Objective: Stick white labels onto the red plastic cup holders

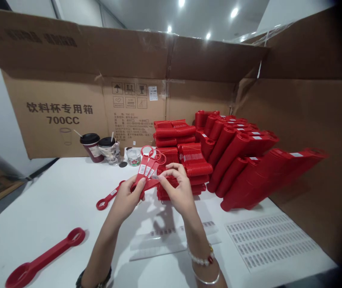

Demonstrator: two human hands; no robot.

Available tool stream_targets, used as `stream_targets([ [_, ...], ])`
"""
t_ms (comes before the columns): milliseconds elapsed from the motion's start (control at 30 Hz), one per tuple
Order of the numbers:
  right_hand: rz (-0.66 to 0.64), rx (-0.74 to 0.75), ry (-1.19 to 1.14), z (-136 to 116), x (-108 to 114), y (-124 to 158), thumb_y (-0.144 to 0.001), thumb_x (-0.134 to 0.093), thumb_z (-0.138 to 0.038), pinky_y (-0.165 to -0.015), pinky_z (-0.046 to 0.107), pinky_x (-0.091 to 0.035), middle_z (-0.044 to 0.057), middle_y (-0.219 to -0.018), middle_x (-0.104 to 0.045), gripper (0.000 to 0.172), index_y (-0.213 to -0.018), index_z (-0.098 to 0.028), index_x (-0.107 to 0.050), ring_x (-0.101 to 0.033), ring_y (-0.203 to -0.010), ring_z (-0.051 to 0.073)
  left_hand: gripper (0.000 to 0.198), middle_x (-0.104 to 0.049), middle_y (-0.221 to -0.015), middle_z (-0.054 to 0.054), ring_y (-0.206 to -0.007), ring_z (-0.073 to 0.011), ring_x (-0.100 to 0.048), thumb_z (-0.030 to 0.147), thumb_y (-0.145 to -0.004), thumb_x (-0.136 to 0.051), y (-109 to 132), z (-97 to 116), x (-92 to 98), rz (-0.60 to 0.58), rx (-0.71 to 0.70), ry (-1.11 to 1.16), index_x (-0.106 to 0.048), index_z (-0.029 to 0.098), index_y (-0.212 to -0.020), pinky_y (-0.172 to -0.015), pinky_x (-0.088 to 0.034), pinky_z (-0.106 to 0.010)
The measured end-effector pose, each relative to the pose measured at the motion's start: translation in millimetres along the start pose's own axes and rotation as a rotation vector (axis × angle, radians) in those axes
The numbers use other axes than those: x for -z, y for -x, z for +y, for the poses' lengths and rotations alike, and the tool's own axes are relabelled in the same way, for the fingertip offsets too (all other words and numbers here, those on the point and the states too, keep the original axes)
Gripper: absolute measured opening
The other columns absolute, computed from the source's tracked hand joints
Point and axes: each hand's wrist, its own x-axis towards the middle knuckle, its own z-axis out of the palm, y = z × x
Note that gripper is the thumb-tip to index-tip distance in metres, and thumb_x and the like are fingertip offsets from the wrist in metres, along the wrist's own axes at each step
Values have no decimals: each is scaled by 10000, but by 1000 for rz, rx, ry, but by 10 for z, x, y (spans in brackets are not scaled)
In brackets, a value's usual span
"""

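My left hand (131, 196) is closed round a fan of flat red plastic pieces with ring ends (149, 163). Several of them carry a small white barcode label on the shank. The fingertips of my right hand (178, 188) pinch a small label (155, 177) against the rightmost fanned piece. Whether it is stuck down I cannot tell. A similar red piece with a label (111, 197) lies on the table just left of my left hand. In front of my forearms lies a partly used label sheet (174, 240), half hidden by my right arm.
Stacks of red pieces (193, 160) stand behind my hands, with long labelled stacks (243, 160) leaning at the right. A full label sheet (271, 240) lies front right. One large red piece (49, 252) is front left. Lidded cups (91, 147) and a tape roll (133, 157) stand before the cardboard wall (63, 136).
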Motion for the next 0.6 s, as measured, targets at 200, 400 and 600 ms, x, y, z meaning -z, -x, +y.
stream_targets([
  [200,-49,-72,26,74,-15,-29,-751,-635,-281,-983,351,-348,41,-1038,-483,115,-681,-189,-633,-505,-1039,206,348,-518,-521,44,-436,-85,-399,485,-905,-461,4,7,21,13,-14,-70,-523,189,-733,-447,-313,-210],
  [400,-21,-74,64,86,-50,-32,-739,-625,-259,-971,342,-348,36,-1031,-486,96,-672,-191,-627,-497,-1018,201,356,-523,-525,41,-431,-85,-397,489,-907,-459,12,5,14,12,-23,-75,-515,192,-717,-443,-313,-210],
  [600,4,-60,91,90,-81,-23,-738,-617,-236,-949,337,-367,37,-1033,-482,86,-666,-190,-612,-501,-1010,199,358,-519,-519,43,-434,-87,-399,490,-909,-459,36,1,17,19,-36,-75,-514,193,-715,-447,-317,-210],
])
